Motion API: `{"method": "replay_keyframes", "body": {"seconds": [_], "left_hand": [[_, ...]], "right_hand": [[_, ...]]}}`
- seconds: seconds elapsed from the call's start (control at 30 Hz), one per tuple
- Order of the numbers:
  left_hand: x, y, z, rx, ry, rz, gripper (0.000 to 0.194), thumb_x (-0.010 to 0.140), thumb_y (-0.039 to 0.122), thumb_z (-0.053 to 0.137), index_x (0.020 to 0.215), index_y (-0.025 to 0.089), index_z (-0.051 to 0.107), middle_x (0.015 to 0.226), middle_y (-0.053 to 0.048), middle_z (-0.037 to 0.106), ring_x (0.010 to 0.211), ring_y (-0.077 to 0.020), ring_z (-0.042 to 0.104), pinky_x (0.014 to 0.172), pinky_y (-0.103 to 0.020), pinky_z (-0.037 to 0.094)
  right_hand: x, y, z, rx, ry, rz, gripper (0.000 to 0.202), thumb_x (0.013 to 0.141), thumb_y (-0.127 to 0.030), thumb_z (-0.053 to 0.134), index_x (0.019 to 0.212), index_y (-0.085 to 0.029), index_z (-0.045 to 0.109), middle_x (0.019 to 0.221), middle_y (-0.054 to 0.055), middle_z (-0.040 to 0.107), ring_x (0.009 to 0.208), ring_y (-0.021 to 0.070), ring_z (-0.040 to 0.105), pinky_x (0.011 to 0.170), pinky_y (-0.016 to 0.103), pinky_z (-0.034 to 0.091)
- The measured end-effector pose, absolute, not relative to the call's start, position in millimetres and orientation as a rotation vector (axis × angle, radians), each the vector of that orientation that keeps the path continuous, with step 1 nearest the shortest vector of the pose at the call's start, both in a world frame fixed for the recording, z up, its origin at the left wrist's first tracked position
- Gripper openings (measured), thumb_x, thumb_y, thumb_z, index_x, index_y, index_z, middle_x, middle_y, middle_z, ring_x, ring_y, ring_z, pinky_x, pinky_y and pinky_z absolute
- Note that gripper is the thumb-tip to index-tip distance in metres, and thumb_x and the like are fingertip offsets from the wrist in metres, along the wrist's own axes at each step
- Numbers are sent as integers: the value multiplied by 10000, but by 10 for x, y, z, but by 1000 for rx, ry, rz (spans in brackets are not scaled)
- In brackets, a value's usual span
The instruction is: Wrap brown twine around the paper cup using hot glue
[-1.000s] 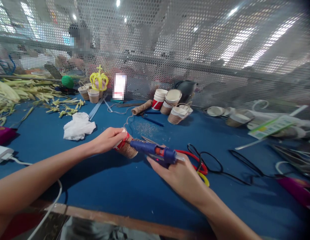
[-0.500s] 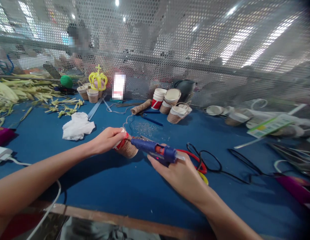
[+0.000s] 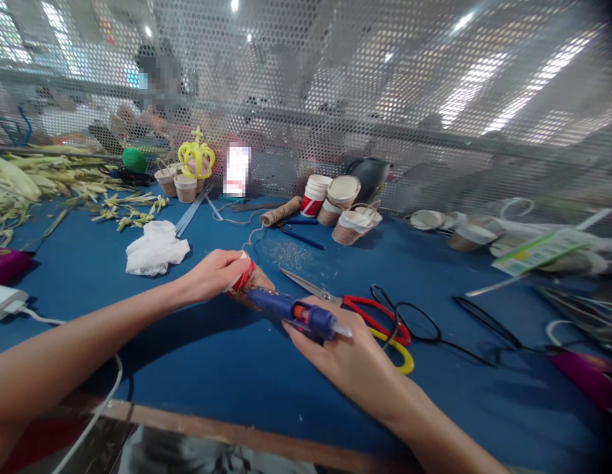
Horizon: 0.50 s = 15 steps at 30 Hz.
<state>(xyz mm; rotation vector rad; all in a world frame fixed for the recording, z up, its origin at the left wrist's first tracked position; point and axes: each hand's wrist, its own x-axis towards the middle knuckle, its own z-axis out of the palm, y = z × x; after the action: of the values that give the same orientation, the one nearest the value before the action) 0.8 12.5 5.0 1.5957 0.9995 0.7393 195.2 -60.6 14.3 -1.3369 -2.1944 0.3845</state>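
Note:
My left hand [image 3: 219, 271] is closed on a small paper cup [image 3: 259, 278], tilted on its side, red and white near the rim and wrapped in brown twine lower down. A strand of twine [image 3: 251, 238] runs from the cup back to a twine roll [image 3: 282, 212]. In my right hand [image 3: 342, 342] is a blue glue gun [image 3: 286, 308], with a clear glue stick out of its back end. Its nozzle is at the cup's near side; the exact contact is hidden. Scissors [image 3: 352, 301] with red and yellow handles lie just beyond my right hand.
White crumpled tissue [image 3: 156, 248] lies at the left, with corn husks [image 3: 33, 181] behind it. Twine-wrapped cups [image 3: 348, 225] stand near the mesh screen [image 3: 296, 85]. A black cable [image 3: 429, 336] crosses the right side, and a white cable [image 3: 118, 368] hangs over the front edge.
My right hand and the glue gun have moved a little left and down along the cup, uncovering the scissors. The cup is turned slightly in my left hand.

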Motion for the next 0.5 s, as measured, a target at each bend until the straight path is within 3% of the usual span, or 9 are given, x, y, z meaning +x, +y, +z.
{"method": "replay_keyframes", "body": {"seconds": [0.23, 0.37, 0.5], "left_hand": [[-8, 142, 35, 1630, 974, 713, 307, 789, 313, 396, 799, 110, 627, 758, -48, 646, 693, -153, 578, 647, -262, 433], [-16, 142, 26, 1666, 992, 711, 330, 794, 345, 386, 789, 112, 620, 729, -26, 626, 654, -134, 549, 612, -238, 408], [-29, 144, 0, 1702, 981, 730, 323, 804, 355, 389, 773, 113, 601, 685, -2, 585, 599, -100, 492, 551, -202, 365]], "right_hand": [[1955, -520, 238, -1341, -2109, 397, 122, 761, -212, 479, 693, -183, 576, 611, 20, 605, 556, 154, 561, 523, 267, 460], [1943, -496, 269, -1259, -2068, 399, 117, 752, -233, 487, 732, -182, 590, 713, 41, 643, 666, 173, 598, 626, 280, 487], [1959, -483, 294, -1280, -2096, 387, 130, 740, -232, 487, 695, -176, 595, 609, 37, 622, 571, 162, 585, 551, 263, 481]]}}
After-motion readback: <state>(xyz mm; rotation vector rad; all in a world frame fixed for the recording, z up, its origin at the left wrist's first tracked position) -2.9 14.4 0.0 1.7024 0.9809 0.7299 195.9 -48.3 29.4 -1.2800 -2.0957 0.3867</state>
